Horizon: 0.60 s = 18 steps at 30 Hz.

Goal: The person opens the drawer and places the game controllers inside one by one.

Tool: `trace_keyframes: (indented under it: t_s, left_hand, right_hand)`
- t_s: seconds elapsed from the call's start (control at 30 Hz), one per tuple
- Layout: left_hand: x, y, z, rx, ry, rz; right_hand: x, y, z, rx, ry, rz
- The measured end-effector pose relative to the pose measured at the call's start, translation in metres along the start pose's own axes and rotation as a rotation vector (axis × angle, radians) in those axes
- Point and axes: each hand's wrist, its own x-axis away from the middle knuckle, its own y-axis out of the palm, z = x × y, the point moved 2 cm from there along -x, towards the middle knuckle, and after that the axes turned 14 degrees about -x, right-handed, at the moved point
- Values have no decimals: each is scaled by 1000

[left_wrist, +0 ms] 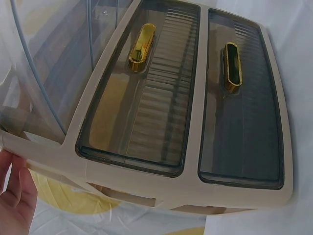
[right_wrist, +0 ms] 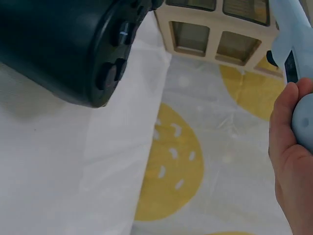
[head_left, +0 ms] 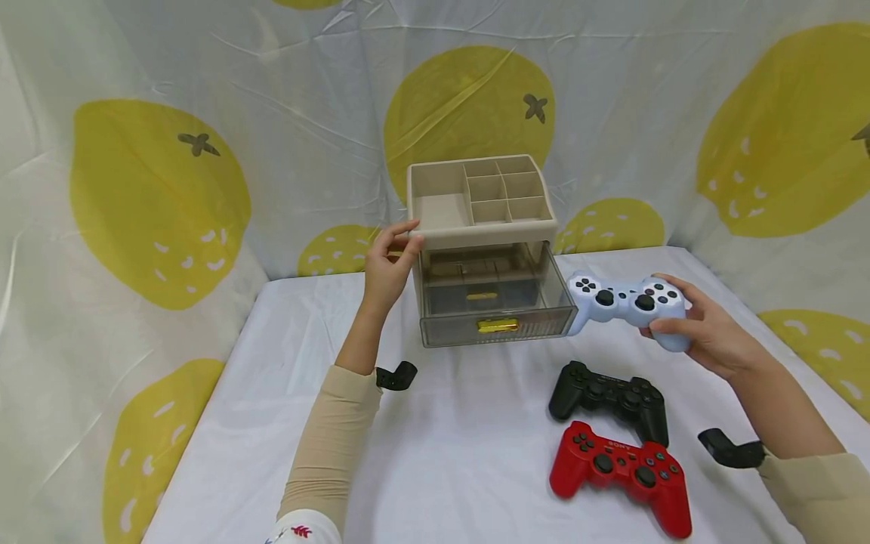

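Note:
A beige desktop drawer organizer (head_left: 484,233) stands at the table's back, its smoky clear top drawer (head_left: 448,332) pulled out. Two lower drawers (left_wrist: 142,112) are closed in the left wrist view. At the organizer's upper left front corner, my left hand (head_left: 390,266) holds the edge between thumb and fingers. My right hand (head_left: 710,332) grips a light blue game controller (head_left: 621,298) by one handle, beside the drawer's right front corner. Whether controller and drawer touch, I cannot tell. A black game controller (head_left: 608,397) and a red game controller (head_left: 618,468) lie nearer me.
The white-covered table (head_left: 462,453) meets a lemon-print curtain (head_left: 326,113) behind and at both sides. Divided compartments (head_left: 506,189) form the organizer's top. The black controller (right_wrist: 58,44) looms close in the right wrist view.

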Motion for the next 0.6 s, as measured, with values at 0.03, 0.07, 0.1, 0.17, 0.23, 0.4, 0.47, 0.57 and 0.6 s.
trace_keyframes:
  t_s: [0.03, 0.07, 0.1, 0.17, 0.23, 0.4, 0.47, 0.57, 0.6]
  left_hand:
    - [-1, 1, -3, 2, 1, 1]
    - [-2, 2, -7, 4, 2, 2]
    - [-3, 3, -12, 6, 2, 4]
    - [-5, 6, -22, 9, 1, 10]
    - [-7, 8, -32, 12, 1, 14]
    - [-7, 9, -35, 16, 0, 24]
    - [-7, 9, -35, 14, 7, 27]
    - [-6, 9, -36, 11, 21, 24]
    - [-6, 9, -36, 9, 24, 23]
  right_hand:
    - [0, 2, -2, 4, -8, -6]
    - [1, 3, -4, 7, -16, -11]
    - [1, 4, -6, 10, -23, -12]
    - [1, 7, -11, 7, -38, -18]
    - [0, 9, -15, -1, -54, -31]
    - [-1, 13, -26, -24, -65, -57]
    - [-1, 15, -29, -37, -68, -59]
    - [-1, 17, -36, -89, -81, -72]
    - [-2, 17, -38, -110, -84, -82]
